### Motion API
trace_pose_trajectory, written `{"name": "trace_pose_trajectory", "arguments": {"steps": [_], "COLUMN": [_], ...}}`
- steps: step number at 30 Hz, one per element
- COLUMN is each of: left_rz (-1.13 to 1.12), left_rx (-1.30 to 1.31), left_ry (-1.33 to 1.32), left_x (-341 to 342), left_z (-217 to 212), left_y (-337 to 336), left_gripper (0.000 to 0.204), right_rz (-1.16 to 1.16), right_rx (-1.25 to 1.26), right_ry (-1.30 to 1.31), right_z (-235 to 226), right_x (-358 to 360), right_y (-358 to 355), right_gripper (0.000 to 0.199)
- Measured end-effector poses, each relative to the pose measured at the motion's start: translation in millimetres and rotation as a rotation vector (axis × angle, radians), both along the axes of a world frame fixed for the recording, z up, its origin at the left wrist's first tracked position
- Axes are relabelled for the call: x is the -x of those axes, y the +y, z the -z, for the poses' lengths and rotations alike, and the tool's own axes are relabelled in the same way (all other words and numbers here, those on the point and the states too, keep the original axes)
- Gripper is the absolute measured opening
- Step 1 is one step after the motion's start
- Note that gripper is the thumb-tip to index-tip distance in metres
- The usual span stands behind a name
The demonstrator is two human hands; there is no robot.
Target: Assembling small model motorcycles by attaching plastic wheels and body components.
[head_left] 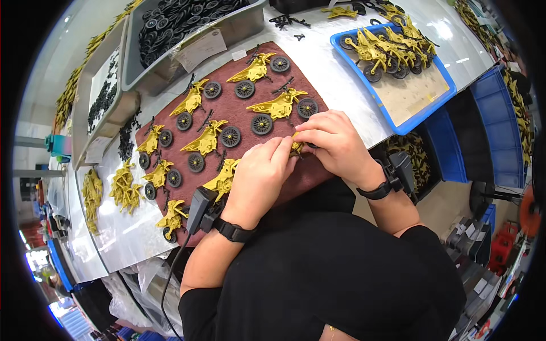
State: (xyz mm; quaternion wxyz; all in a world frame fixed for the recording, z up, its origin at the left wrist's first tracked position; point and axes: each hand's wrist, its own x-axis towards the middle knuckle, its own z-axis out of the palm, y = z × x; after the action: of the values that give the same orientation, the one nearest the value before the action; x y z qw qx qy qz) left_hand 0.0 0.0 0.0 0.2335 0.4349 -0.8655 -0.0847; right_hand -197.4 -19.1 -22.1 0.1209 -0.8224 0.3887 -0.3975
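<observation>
Over the near right part of a dark red mat (219, 105), my left hand (263, 173) and my right hand (335, 145) meet with closed fingers on a small yellow plastic toy motorcycle part (296, 148). My fingers cover most of it, so its shape is largely hidden. Partly behind my left hand lies a yellow toy motorcycle body (223, 177). Beyond my fingers, a yellow motorcycle body (278, 106) lies with black spoked wheels (262, 124) beside it. Several more such bodies are laid out in rows on the mat, with black wheels and thin black parts around them.
A grey bin (133, 68) of black wheels stands at the far left, near a smaller tray (85, 113) of black parts. Yellow part piles (126, 187) lie left of the mat. A blue tray (399, 126) at the right holds yellow motorcycles with wheels.
</observation>
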Motion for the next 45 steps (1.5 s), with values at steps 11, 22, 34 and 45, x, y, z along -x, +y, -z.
{"name": "trace_pose_trajectory", "arguments": {"steps": [11, 22, 34, 45], "left_rz": [0.032, 0.083, -0.049, -0.074], "left_rx": [0.004, -0.134, 0.322, 0.361], "left_ry": [0.132, 0.471, 0.078, 0.000], "left_x": [-3.7, -13.1, -23.2, -20.1], "left_z": [-0.6, -25.5, -34.2, -34.7], "left_y": [-9.6, 9.7, 17.9, 23.3], "left_gripper": [0.029, 0.033, 0.043, 0.028], "right_rz": [-0.036, -0.468, 0.077, 0.164], "right_rx": [-0.282, -0.524, 0.057, 0.197], "right_ry": [-0.101, -0.687, -0.106, -0.173], "right_z": [-12.1, 0.5, -58.1, -37.0], "right_x": [-1.8, -3.7, -22.9, -46.6], "right_y": [-4.5, 10.9, 33.3, 35.5], "right_gripper": [0.037, 0.035, 0.027, 0.016]}}
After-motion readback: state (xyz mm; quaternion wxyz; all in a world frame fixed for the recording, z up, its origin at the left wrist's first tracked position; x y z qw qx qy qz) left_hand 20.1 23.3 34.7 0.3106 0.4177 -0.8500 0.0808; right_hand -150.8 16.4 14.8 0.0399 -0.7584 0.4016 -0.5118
